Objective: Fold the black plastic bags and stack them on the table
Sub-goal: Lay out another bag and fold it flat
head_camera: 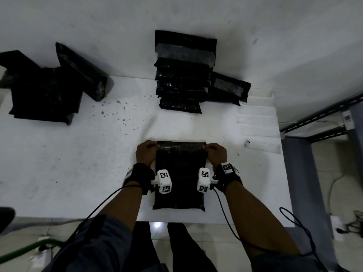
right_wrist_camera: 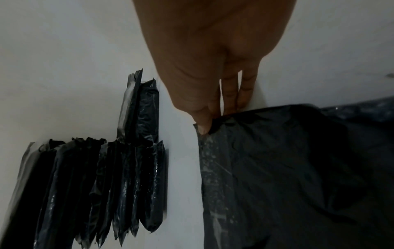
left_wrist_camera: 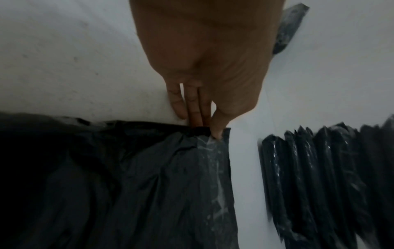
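Bag (head_camera: 179,173) of black plastic lies flat on the white table (head_camera: 88,154), close to the table's near edge. Its far corners are both held: the left hand (head_camera: 146,153) pinches the far-left corner, thumb (left_wrist_camera: 217,124) on top and fingers (left_wrist_camera: 192,107) curled beneath the edge, and the right hand (head_camera: 215,154) pinches the far-right corner the same way, thumb (right_wrist_camera: 201,124) pressing the plastic against the fingers (right_wrist_camera: 230,94) behind it. A pale, dusty band runs along the bag's far edge between the two hands.

Beyond the bag, toward the wall, sits a stack of folded bags (head_camera: 181,89), overlapping like shingles, with another folded bag (head_camera: 227,89) leaning just to the right of the stack. Well to the left of the bag lies a loose pile of unfolded bags (head_camera: 47,91). To the right of the bag, white strips (head_camera: 259,122) lie on the table.
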